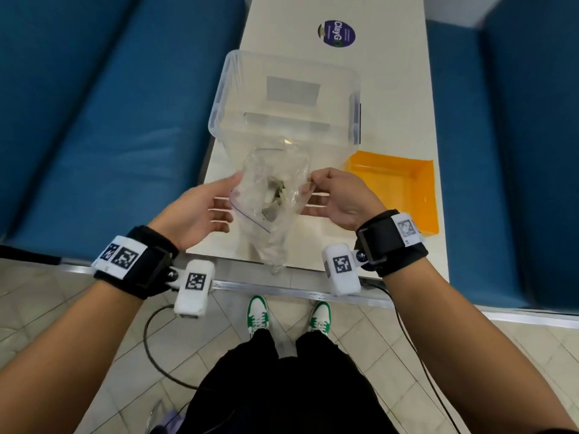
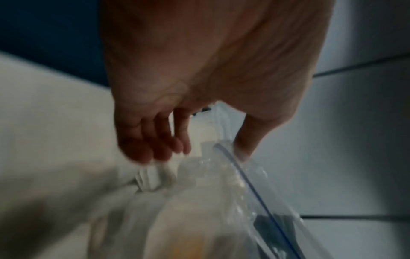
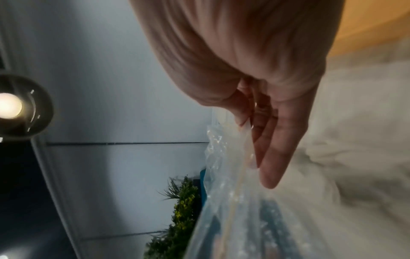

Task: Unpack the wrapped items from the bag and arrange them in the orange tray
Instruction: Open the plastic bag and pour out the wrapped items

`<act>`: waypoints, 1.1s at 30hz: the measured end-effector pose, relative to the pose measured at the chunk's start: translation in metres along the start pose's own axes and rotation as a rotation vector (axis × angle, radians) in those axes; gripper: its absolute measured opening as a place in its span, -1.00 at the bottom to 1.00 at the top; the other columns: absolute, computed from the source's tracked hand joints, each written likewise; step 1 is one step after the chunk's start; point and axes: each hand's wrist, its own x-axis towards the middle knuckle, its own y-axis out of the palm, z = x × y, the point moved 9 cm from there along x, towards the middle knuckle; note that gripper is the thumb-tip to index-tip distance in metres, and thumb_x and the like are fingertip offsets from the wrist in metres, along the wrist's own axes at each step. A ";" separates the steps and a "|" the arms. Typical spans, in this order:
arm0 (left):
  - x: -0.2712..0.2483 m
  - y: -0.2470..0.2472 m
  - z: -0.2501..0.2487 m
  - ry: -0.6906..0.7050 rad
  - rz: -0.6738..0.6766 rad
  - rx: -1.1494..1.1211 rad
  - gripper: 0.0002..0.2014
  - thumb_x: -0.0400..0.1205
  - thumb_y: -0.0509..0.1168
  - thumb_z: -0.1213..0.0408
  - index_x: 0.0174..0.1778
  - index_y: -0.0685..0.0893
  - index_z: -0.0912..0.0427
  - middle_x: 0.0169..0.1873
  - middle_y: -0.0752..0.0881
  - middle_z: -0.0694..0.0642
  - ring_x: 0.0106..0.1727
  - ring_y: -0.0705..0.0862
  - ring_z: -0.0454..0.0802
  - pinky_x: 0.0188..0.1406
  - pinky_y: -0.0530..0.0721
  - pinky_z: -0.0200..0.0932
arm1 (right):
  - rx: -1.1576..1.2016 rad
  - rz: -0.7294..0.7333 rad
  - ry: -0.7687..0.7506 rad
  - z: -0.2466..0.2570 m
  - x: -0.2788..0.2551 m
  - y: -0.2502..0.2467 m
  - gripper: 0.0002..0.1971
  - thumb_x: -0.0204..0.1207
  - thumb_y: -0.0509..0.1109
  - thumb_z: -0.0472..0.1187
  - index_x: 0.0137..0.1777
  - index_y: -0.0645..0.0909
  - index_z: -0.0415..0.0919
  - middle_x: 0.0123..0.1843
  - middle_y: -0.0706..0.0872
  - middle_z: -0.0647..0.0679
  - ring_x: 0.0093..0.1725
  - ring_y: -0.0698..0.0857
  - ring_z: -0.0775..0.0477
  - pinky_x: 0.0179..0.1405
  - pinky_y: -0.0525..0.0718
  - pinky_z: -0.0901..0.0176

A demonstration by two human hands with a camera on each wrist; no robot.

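A clear zip bag [image 1: 283, 170] hangs over the near end of the white table [image 1: 391, 98], held up between my two hands. Crumpled wrapped items [image 1: 275, 197] show through it, pale and greenish. My right hand [image 1: 313, 180] pinches the bag's right rim between thumb and forefinger; in the right wrist view the right hand [image 3: 246, 126] grips the plastic bag [image 3: 233, 219]. My left hand [image 1: 230, 198] lies against the bag's left side with fingers straight. In the left wrist view the left hand [image 2: 199, 154] has its thumb at the blue zip line of the bag [image 2: 210, 201]. The orange tray [image 1: 391, 183] lies empty to the right.
A large clear plastic bin [image 1: 219, 104] stands on the table just behind the bag. A purple round sticker [image 1: 336, 34] marks the far tabletop. Blue padded benches [image 1: 109, 120] flank the table on both sides. Cables trail on the tiled floor by my feet.
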 end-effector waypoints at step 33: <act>-0.014 0.038 0.051 -0.165 0.144 -0.174 -0.39 0.29 0.78 0.05 0.05 0.70 0.35 -0.10 0.74 0.25 -0.12 0.84 0.11 -0.08 0.86 -0.07 | 0.667 0.079 -0.071 -0.042 0.026 0.011 -0.84 0.49 0.21 -0.31 -0.29 0.35 -0.12 -0.48 0.23 -0.01 -0.47 0.12 0.00 -0.53 0.27 0.15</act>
